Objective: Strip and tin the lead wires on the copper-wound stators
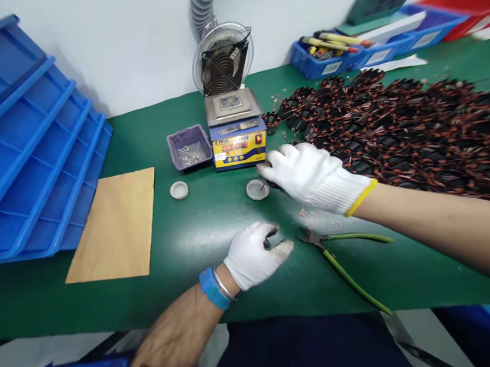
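Observation:
My right hand [306, 175], in a white knit glove with a yellow cuff, is closed around a dark part [276, 186] that the fingers mostly hide. A thin wire end from it reaches over a small round white dish [257, 190]. My left hand [255, 254], also gloved and with grimy fingertips, hovers near the table front with thumb and fingers apart, holding nothing that I can see. Green-handled cutters [343, 255] lie with jaws spread, just right of that hand. Copper-wound black motor stators [361, 139] crowd the table beyond my right forearm.
A blue-and-yellow solder pot unit [238, 145] stands behind the dish, a fan [223, 69] behind it. Left of it are a purple tray [189, 148] and another small dish [179, 190]. Cardboard [120, 228] lies beside stacked blue crates [33, 145]. Tool bins [321, 62] line the back.

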Motion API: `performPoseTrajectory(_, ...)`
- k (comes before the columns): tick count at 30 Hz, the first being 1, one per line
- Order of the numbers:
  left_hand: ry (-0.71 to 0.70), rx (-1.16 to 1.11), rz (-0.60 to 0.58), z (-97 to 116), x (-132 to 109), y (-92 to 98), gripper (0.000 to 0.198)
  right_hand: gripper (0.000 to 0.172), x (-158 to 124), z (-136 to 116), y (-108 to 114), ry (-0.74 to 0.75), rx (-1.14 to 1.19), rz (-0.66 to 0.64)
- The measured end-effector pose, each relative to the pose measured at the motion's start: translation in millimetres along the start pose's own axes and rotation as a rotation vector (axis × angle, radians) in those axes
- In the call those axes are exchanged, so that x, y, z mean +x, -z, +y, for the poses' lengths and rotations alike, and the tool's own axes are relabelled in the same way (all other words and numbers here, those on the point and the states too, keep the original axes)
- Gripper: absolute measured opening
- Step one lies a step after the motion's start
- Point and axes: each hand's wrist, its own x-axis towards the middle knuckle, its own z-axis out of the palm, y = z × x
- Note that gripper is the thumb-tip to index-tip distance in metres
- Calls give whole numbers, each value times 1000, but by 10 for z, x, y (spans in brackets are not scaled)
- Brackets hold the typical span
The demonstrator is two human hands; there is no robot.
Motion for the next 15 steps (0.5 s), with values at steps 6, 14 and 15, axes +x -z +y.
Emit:
performPoseTrajectory(6,-34,-9,13,-45,-8,-42,46,53,-50,104,80,47,-8,36)
performPoseTrajectory(14,23,-51,-9,-35,-1,-50,56,58,376,662,778,-153,157,285)
performPoseTrajectory(15,37,-59,-19,-31,0,-50,58,60,487,732,862,-145,160,309)
